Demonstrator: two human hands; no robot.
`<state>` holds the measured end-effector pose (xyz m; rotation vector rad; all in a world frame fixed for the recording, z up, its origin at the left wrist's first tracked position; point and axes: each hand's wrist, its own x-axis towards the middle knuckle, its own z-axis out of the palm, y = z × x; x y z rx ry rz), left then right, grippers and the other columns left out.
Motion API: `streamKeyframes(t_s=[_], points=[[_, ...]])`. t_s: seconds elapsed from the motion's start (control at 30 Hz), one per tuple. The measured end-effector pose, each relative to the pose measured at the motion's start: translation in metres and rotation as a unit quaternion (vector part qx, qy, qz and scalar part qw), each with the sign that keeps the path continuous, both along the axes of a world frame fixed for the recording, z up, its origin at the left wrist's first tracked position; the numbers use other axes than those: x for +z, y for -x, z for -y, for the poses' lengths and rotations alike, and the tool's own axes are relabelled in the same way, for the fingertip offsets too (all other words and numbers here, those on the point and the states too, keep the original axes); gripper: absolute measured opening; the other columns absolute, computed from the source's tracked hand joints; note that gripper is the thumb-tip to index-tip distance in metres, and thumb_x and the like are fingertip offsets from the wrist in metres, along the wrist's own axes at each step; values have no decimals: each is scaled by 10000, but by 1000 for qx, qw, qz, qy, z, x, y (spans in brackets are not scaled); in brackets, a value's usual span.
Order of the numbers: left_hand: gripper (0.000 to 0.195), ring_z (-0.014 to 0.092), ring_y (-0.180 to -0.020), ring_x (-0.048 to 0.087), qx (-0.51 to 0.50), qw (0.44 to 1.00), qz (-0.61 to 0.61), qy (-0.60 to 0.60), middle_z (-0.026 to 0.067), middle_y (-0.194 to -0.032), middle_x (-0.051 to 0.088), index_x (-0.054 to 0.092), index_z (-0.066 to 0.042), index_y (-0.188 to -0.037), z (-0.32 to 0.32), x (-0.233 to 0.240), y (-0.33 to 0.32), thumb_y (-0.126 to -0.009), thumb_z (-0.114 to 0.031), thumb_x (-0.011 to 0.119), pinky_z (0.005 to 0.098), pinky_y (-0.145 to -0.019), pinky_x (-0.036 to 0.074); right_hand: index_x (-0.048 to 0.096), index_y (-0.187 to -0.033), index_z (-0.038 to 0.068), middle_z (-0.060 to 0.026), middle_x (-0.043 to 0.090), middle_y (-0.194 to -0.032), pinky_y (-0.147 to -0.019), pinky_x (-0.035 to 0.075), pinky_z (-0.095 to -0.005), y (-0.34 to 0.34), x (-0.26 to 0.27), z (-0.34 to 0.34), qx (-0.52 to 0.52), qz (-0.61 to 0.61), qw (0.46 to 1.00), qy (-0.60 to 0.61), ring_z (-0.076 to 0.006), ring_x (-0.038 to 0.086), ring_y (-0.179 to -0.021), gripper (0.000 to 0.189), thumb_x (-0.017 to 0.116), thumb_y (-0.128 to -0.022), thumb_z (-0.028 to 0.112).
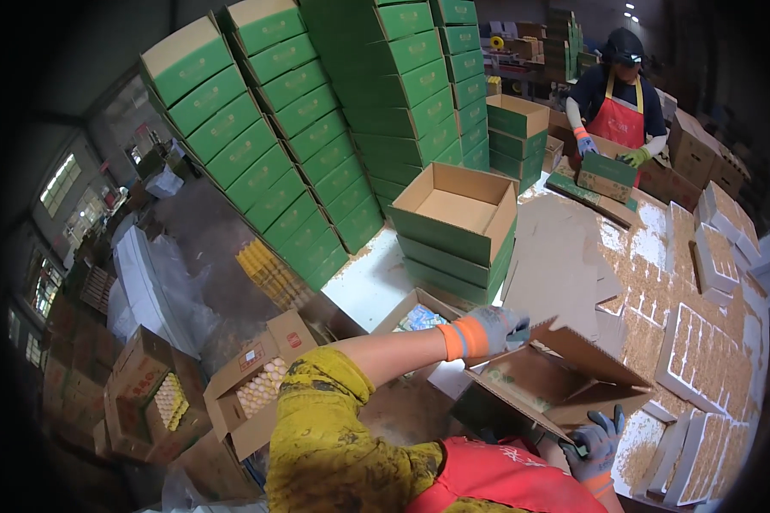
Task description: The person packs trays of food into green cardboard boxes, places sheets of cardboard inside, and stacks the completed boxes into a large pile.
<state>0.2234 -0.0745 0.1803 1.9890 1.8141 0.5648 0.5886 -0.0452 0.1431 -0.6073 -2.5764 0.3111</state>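
Note:
A partly folded cardboard box point(526, 378), green outside and brown inside, is tilted in front of me, its flaps raised. My left hand point(497, 330), in a grey and orange work glove, is at the box's far left corner; its fingertips are partly hidden, and whether it grips the flap is unclear. My right hand point(593, 442), gloved alike, is at the near edge, thumb and palm against the cardboard, some fingers spread. Beyond my left hand stands an open carton point(417, 296) with small blue and white packets point(420, 319). Flat cardboard sheets point(545, 256) lie past the box.
Open green boxes point(455, 211) are stacked ahead, with tall green box stacks point(308, 128) behind. White foam trays point(699, 359) filled with brown granular material lie right. Cartons of eggs point(261, 388) stand at lower left. A person point(619, 115) in a red apron handles a green box opposite.

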Motion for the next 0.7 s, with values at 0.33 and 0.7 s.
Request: streamKeyframes(t_s=[0.33, 0.7], points=[[223, 282, -726, 657, -79, 996, 14, -39, 106, -786, 661, 630, -96, -962, -36, -59, -45, -847, -287, 622, 362, -675, 516, 660, -997, 103, -142, 536, -1330, -1021, 422, -472, 1, 57, -74, 139, 42, 966, 214, -367, 457, -1278, 311, 763, -705, 116], [499, 191, -944, 642, 116, 889, 395, 201, 107, -995, 669, 634, -6, -943, -79, -91, -9, -976, -477, 474, 337, -819, 515, 352, -1446, 83, -158, 475, -1395, -1010, 444, -422, 49, -38, -128, -15, 9, 924, 383, -319, 511, -1240, 734, 708, -816, 213]])
